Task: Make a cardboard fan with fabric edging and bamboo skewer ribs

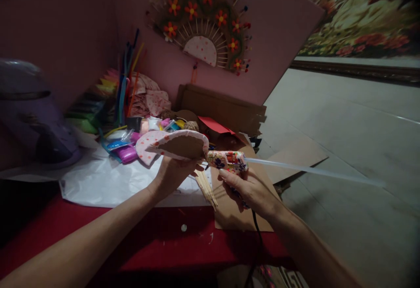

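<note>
My left hand [175, 173] is closed on a half-round cardboard piece [183, 145], whose edge is wrapped in pale pink cloth with red dots. A loose flap of that cloth [147, 144] hangs at its left end. Closed around the grip of a flower-patterned hot glue gun [226, 159] is my right hand [244, 187]. A long clear glue stick [311, 171] sticks out of the gun's back to the right. The gun's nozzle end is close to the right edge of the cardboard piece; whether they touch I cannot tell. A black cord [257, 227] hangs below the gun.
Thin wooden sticks [206, 186] lie beside a brown cardboard sheet [236, 218] on the red-covered table [147, 240]. Behind are coloured clay packets [126, 153], pipe cleaners [123, 87] and dotted cloth [147, 93]. A flower-decorated fan [203, 21] hangs on the pink board. A purple container [36, 117] stands left.
</note>
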Demonstrator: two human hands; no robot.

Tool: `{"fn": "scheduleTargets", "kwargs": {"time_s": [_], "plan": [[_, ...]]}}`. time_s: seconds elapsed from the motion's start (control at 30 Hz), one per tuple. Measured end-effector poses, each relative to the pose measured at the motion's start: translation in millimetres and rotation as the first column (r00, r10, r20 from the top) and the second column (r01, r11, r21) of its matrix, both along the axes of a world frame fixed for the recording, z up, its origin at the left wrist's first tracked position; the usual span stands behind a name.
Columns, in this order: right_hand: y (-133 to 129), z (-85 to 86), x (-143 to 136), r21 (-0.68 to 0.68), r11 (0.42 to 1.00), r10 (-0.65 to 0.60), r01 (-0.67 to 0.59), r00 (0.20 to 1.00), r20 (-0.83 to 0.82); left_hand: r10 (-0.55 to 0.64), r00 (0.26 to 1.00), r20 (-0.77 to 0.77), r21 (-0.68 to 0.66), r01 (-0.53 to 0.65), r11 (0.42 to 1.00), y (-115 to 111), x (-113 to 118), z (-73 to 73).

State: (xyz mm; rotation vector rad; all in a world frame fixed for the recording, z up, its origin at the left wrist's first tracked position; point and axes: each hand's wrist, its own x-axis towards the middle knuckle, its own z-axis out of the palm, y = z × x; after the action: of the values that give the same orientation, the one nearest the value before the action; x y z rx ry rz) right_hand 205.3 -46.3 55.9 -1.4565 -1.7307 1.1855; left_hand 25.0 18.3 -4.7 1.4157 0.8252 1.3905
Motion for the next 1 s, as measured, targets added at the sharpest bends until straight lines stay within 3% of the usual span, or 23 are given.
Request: {"fn": "scheduleTargets", "kwargs": {"time_s": [0.2,0.37,1.0], "plan": [[0.0,0.2,-0.2,-0.012,1.000,-0.021,0.021,1.000,-0.002,0.001,1.000,0.005,-0.034,-0.001,0.999,-4.3,-0.5,6.2],[0.9,0.7,-0.3,-0.050,0.997,-0.054,0.053,0.998,-0.037,-0.081,0.995,0.054,-0.100,0.086,0.991,-8.3,-1.9,12.8],[0.3,2.0,1.8,-0.063,0.997,-0.048,0.045,0.997,-0.052,-0.143,0.985,0.097,-0.152,0.157,0.976,-8.9,-2.8,7.5]]}}
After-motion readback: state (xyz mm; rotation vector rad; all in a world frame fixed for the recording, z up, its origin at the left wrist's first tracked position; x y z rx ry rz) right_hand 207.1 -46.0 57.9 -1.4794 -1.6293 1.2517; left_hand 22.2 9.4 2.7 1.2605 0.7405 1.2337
